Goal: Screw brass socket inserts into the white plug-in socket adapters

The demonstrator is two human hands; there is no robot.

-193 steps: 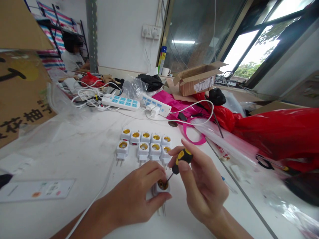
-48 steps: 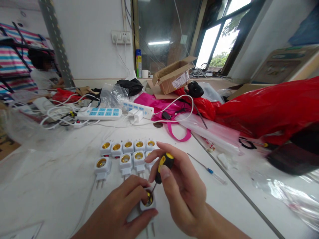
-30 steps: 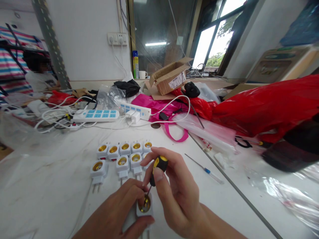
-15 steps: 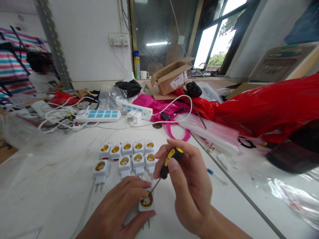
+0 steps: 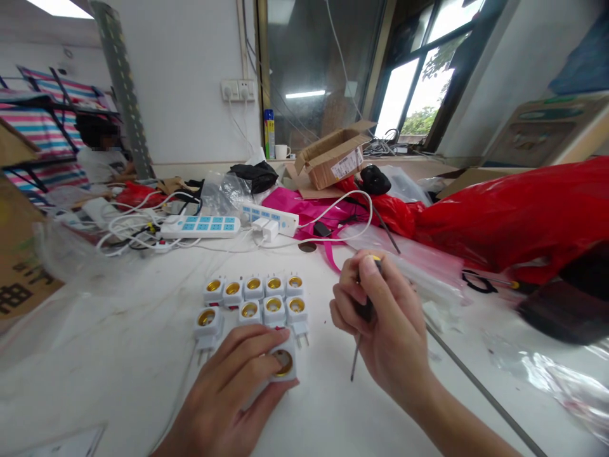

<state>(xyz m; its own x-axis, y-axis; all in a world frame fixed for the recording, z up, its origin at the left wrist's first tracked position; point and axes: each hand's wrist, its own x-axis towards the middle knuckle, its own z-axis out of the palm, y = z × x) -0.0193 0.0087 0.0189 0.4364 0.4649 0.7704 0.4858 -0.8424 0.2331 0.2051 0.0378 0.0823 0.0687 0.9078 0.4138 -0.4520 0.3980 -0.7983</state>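
My left hand (image 5: pixel 238 387) is closed around a white plug-in lamp socket (image 5: pixel 288 367) with a gold-coloured threaded ring, low on the table; its fingers cover the left side. To the right, my right hand (image 5: pixel 387 314) grips a black and yellow screwdriver (image 5: pixel 364 310) in its fist. The thin shaft points down, its tip apart from the socket. Beyond my left hand stand several more such lamp sockets (image 5: pixel 254 287) in two rows, gold openings up. One lamp socket (image 5: pixel 207 320) sits at the left end of the nearer row, its prongs toward me.
Behind the sockets lie white power strips (image 5: pixel 200 227) with tangled cables. A pink bag (image 5: pixel 304 206), an open cardboard box (image 5: pixel 333 162) and red plastic (image 5: pixel 514 216) fill the back and right. A grey strip (image 5: pixel 476 381) crosses the table. Another person (image 5: pixel 102 152) is at far left.
My right hand has drawn the screwdriver out of the socket and moved right, its fingers now wrapped round the handle. My left hand still holds the socket, now turned slightly. The view has shifted a little left.
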